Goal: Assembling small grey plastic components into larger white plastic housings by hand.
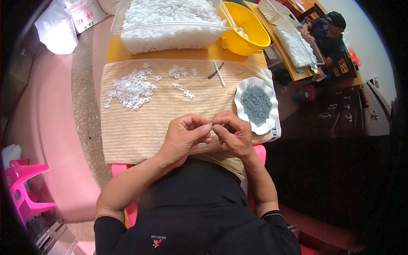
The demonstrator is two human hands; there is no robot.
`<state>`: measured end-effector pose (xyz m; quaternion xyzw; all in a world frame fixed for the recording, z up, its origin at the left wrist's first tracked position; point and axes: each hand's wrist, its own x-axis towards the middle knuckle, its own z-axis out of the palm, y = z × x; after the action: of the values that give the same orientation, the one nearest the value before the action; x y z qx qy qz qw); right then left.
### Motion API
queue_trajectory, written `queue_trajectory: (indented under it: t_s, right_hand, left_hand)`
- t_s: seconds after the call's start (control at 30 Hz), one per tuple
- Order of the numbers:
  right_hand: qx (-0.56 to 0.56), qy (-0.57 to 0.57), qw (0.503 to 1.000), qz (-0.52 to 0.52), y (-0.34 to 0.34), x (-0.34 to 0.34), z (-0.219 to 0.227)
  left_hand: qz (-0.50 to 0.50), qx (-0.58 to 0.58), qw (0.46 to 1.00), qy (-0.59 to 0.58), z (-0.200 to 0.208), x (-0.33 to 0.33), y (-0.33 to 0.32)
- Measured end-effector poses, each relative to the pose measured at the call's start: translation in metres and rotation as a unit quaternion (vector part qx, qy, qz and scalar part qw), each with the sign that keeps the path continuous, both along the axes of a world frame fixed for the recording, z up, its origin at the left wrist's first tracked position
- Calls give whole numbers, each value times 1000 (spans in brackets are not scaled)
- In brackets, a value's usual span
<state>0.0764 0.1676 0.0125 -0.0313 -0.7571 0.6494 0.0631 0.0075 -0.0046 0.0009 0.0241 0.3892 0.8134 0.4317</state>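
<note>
My left hand (188, 135) and my right hand (232, 132) meet over the near part of a striped cloth (144, 146). Thumb and forefinger of each are pinched together, fingertips nearly touching. Whatever they hold is too small to make out. Beyond my left hand lies a heap of small white plastic pieces with holes (132, 90). Two smaller groups of the same white pieces (177, 72) (184, 91) lie to its right. Beside my right hand stands a white wavy-rimmed dish (241, 111) full of small grey pieces (256, 104). A white stick (219, 75) crosses a dark one (212, 74) farther off.
A clear tub (170, 40) heaped with white pieces stands at the table's far edge, beside a yellow basin (250, 42). At far right a person (331, 36) sits at another table with a tray of white pieces (297, 46). Pink stools (29, 187) stand at left.
</note>
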Motion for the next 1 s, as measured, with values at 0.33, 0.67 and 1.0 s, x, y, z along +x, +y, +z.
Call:
queue_trajectory:
  t_s: [0.33,0.67,1.0]
  right_hand:
    - [-27,-15,999,-20,0,-3,-8]
    - [-67,-38,997,-19,2,-4,-21]
    - [-32,-17,999,-13,2,-6,-23]
  left_hand:
    - [-5,12,999,-30,0,-3,0]
    - [-6,-7,999,-53,-4,-3,1]
    - [1,-30,998,-49,-8,-4,2]
